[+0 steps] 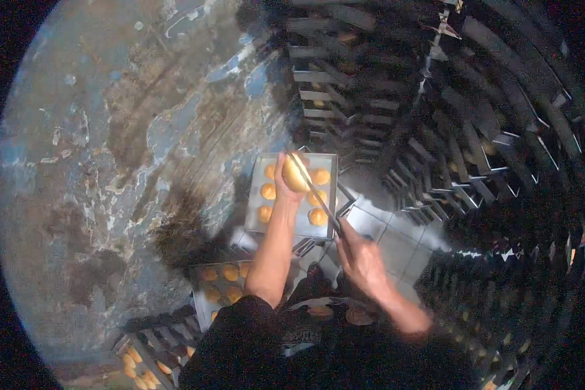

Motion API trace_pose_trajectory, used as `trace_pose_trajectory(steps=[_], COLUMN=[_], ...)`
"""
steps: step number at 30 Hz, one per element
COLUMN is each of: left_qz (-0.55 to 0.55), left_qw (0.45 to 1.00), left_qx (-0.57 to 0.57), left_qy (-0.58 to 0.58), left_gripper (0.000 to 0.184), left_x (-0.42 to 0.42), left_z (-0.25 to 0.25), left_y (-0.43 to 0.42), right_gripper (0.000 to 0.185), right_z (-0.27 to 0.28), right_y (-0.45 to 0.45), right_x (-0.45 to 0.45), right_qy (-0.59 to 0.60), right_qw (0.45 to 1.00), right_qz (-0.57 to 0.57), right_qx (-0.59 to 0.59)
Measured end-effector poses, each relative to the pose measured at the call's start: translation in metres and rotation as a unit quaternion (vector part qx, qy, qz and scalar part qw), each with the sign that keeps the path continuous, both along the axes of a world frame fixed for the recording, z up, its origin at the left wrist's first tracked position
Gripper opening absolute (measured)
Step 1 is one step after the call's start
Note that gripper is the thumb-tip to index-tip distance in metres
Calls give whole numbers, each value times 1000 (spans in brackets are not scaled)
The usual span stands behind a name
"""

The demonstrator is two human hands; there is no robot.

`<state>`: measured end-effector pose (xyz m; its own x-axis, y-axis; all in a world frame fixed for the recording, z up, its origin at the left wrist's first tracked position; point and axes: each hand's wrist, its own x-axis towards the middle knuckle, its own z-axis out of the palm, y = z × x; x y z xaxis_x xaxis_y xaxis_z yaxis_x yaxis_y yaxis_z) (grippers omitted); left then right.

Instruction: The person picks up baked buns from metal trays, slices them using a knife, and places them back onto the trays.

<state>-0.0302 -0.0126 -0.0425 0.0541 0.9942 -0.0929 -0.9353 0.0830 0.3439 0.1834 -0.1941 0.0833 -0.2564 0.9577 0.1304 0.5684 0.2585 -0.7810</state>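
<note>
My left hand (283, 184) is closed around a round golden bun (295, 175), held up above a metal tray (258, 218). In my right hand (363, 257) is a long knife (321, 203), gripped by its dark handle. Its blade slants up and left across the bun's right side; whether it has cut in, I cannot tell. Several more golden buns rest on the tray's pale lining, among them a bun (318, 216) at its lower right and a bun (268, 191) at its left. My left hand and the knife hide part of the tray's middle.
A second tray (199, 300) of buns lies lower left, partly behind my left forearm. Further down are long rolls (136, 367). Dark racks (344, 78) rise ahead and to the right. A worn, stained surface (130, 130) fills the left. Pale floor tiles (396, 247) show below.
</note>
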Motion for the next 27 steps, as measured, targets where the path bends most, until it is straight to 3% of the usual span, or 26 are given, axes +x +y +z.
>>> trace_pose_trajectory(steps=[7, 10, 12, 13, 16, 20, 22, 27], left_qz=[-29, 14, 30, -1, -5, -22, -6, -2], left_qw=[999, 1000, 997, 997, 999, 998, 994, 997], left_qx=[21, 4, 37, 43, 29, 28, -6, -30], left_qy=[36, -5, -56, -70, -39, -44, -109, -75], left_gripper=[42, 42, 43, 45, 48, 50, 55, 57], left_x=[24, 23, 11, 8, 22, 37, 28, 27], left_z=[-9, -10, -9, -7, -4, -8, -18, -19], left_y=[-11, -5, -2, -6, -15, -17, -11, -16], right_gripper=[44, 44, 61, 61, 60, 59, 58, 58], right_z=[-20, -27, -19, -29, -41, -53, -51, -58], right_y=[32, 22, -1, -10, 2, 28, 17, 3], right_x=[-11, -5, 8, 12, 8, -9, -5, 4], right_qy=[-34, -66, -79, -37, -43, -71, -73, -68], right_qw=[999, 997, 996, 998, 999, 997, 997, 998], right_qz=[-19, -22, 20, 16, 9, -14, -14, 1], right_qx=[-19, -14, -34, 55, -13, 7, 11, -19])
